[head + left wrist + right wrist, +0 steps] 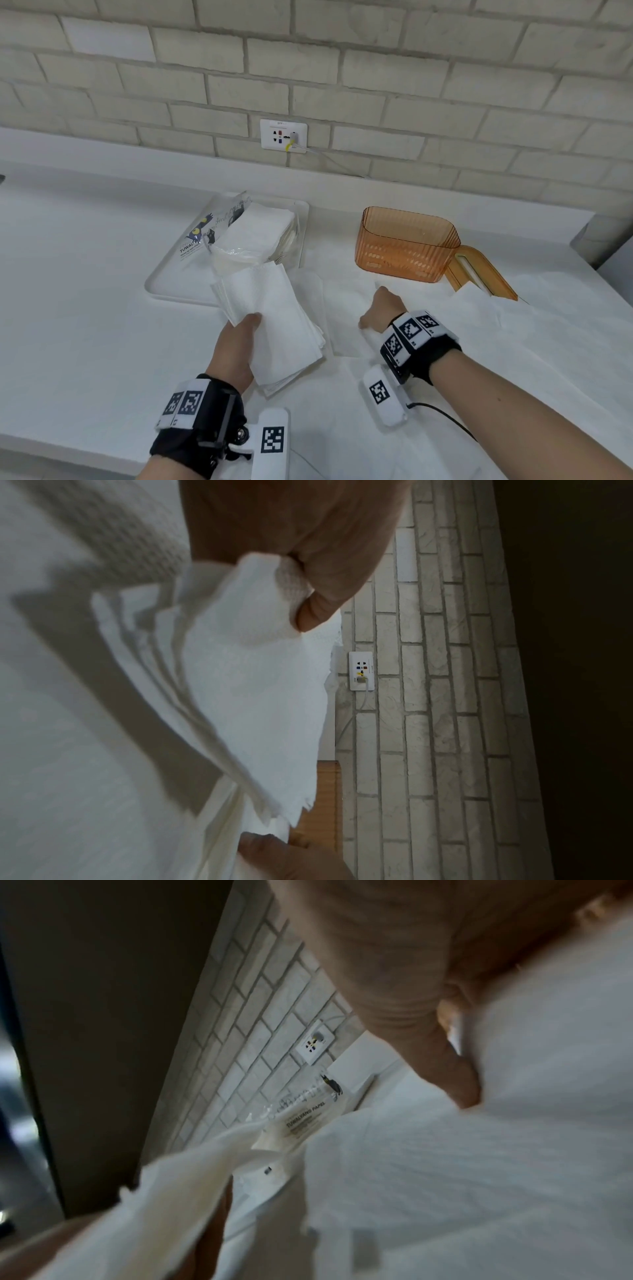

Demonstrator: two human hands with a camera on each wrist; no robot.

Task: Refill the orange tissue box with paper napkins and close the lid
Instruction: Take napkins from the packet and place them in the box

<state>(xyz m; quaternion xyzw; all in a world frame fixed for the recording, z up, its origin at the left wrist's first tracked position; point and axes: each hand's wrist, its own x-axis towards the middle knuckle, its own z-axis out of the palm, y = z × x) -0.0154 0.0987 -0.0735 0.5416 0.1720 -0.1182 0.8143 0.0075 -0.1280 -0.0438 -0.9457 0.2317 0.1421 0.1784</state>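
Note:
The orange tissue box (407,243) stands open and empty at the back right of the counter. Its orange lid (479,270) leans against the box's right side. My left hand (239,339) grips a stack of white paper napkins (274,318) just in front of the tray, thumb on top; the left wrist view shows the thumb (318,607) pressed on the stack (240,669). My right hand (380,308) is curled in front of the box and pinches a loose white napkin sheet (342,308) lying on the counter. Its fingertips are hidden.
A white tray (161,284) at centre left holds an opened napkin package (239,233). More white paper (496,325) is spread on the counter at the right. A wall socket (283,133) with a cable sits in the brick wall behind.

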